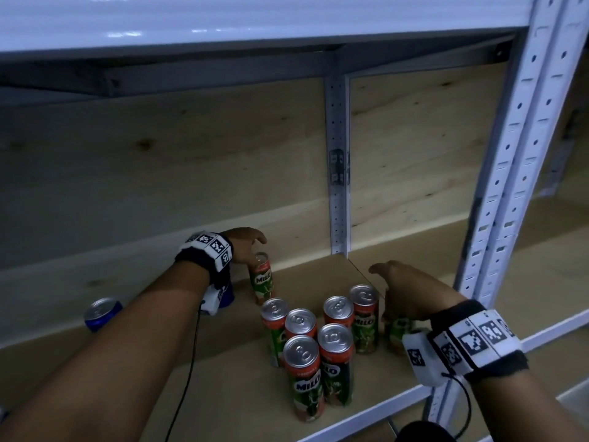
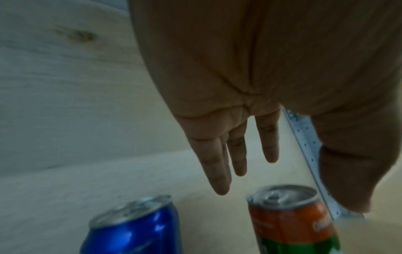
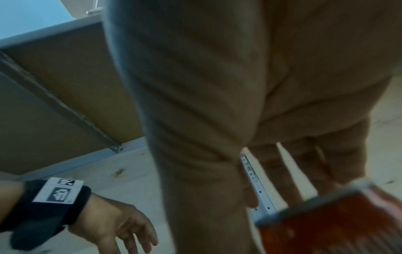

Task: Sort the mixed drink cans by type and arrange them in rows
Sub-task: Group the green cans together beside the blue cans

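Note:
Several tall green-and-orange Milo cans (image 1: 334, 342) stand clustered on the wooden shelf (image 1: 223, 378). One more Milo can (image 1: 262, 279) stands apart at the back left. My left hand (image 1: 255, 247) hovers just above it, fingers (image 2: 217, 171) straight, holding nothing. A blue can (image 2: 135, 228) stands right beside that can, mostly hidden behind my left wrist in the head view. A second blue can (image 1: 102, 314) stands further left. My right hand (image 1: 382, 291) lies over the rightmost Milo can (image 1: 398, 336), fingers (image 3: 289, 180) straight down its far side, thumb spread away.
A white perforated upright (image 1: 338, 167) stands at the back of the shelf, and a thicker post (image 1: 497, 218) at the front right. The upper shelf (image 1: 255, 20) hangs low overhead. Bare wood lies left of the cluster and behind it.

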